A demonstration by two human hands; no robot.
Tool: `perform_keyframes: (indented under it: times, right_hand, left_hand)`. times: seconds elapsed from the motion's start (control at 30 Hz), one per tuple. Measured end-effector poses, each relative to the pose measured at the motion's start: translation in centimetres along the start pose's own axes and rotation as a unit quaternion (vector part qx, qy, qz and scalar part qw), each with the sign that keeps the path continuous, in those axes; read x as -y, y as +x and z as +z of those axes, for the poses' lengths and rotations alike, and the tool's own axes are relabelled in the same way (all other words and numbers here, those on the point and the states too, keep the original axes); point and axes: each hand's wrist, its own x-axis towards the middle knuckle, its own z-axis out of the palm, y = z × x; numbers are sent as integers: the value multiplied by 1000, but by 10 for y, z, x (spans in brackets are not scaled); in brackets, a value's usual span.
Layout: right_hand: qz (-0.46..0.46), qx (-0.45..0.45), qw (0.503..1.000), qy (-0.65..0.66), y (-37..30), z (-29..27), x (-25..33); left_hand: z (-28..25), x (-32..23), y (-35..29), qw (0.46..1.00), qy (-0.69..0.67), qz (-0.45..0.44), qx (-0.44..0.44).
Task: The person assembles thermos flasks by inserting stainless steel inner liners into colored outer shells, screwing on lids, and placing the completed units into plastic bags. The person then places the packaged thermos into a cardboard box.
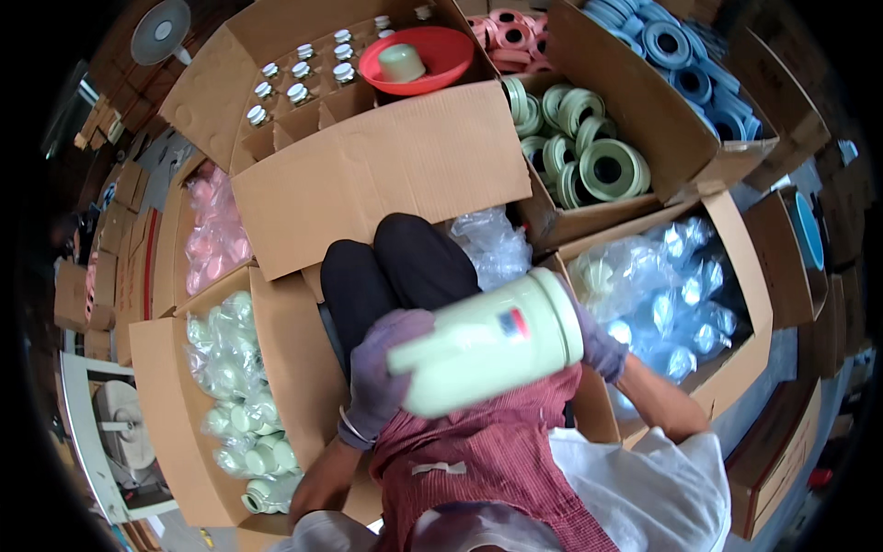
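One pale green cylindrical vessel point(487, 345) lies tilted between both hands in the head view, its ringed end to the right and higher. The gloved left hand point(375, 373) is clamped on the vessel's left end, by a narrow handle-like part; the gloved right hand point(598, 342) is against the ringed end, but its fingers are mostly hidden, so I cannot tell how they close. Nearer the body than the grip is a dark red checked apron point(478, 469); just beyond it are dark-clad legs point(409, 262). Right of the right hand, an open carton point(756, 342) holds blue pieces in clear plastic; left of the left hand, another carton point(175, 414) holds bagged green pieces point(230, 354). Well past the grip, beyond a cardboard flap point(382, 170), are a red bowl point(455, 63) with a green cup point(402, 63) in it and, farther right, green rings point(593, 152).
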Motion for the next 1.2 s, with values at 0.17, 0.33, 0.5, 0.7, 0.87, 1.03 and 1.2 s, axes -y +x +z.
perform_keyframes:
  times: [0.17, 0.33, 0.5, 0.7, 0.87, 1.03, 1.2]
  right_hand:
    - [-369, -57, 857, -355, 27, -18, -3]
    - [-360, 69, 857, -363, 1, 15, 10]
    - [-410, 67, 844, -339, 15, 7, 14]
    - [-98, 120, 987, -41, 25, 15, 18]
    - [-553, 72, 705, -439, 16, 36, 32]
    - [109, 159, 976, 106, 42, 1, 24]
    - [-485, 113, 804, -325, 7, 44, 34]
  left_hand:
    - [-12, -8, 35, 986, 103, 128, 21]
    - [-18, -6, 26, 994, -81, -67, 39]
    - [-23, 8, 51, 945, -131, -294, 63]
    - [-21, -26, 47, 957, 176, 227, 50]
    - [-31, 21, 44, 981, 75, -63, 169]
    - [-10, -37, 47, 965, 121, 223, 73]
    - [-32, 5, 39, 985, -13, -140, 98]
